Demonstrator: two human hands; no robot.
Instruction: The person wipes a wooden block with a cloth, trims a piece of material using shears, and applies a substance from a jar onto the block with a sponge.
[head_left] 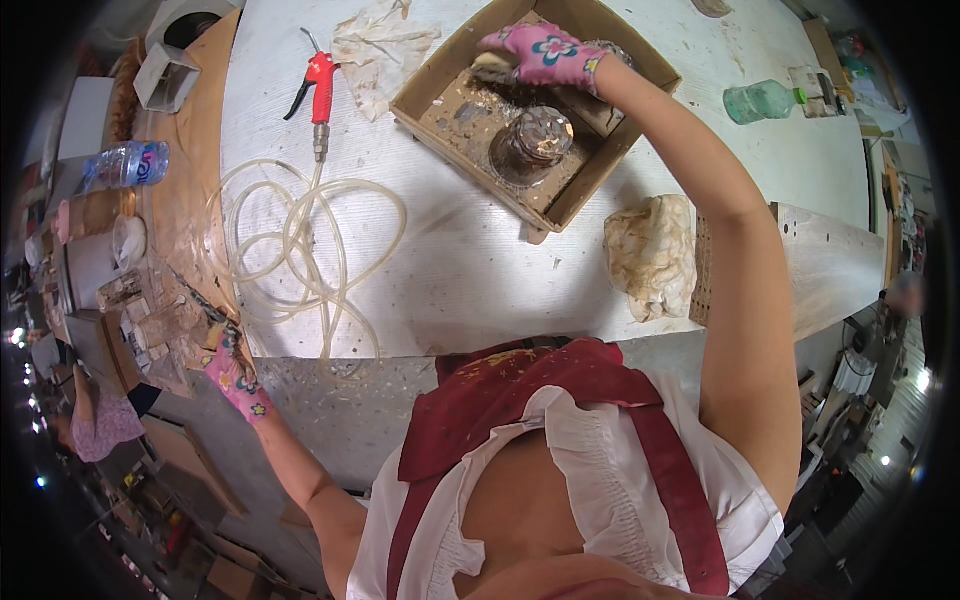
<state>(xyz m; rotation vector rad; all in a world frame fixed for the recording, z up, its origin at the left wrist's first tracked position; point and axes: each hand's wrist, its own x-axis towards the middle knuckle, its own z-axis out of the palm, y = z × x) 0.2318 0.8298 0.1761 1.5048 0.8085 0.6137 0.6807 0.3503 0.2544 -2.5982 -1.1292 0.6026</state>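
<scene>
While right hand [545, 52] clamps sponge [493, 66], cardboard tray [425, 85], left hand [235, 375] grip unclear.

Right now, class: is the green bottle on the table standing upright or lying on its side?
Lying on its side. The green bottle rests lengthwise on the white table, its cap pointing sideways toward the table's right end.

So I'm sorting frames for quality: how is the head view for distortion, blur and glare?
Head view: strong fisheye bend, the table edge curves and the corners go black; centre sharp around the cardboard box and right hand; left hand and rim clutter soft; light even, no harsh glare.
</scene>
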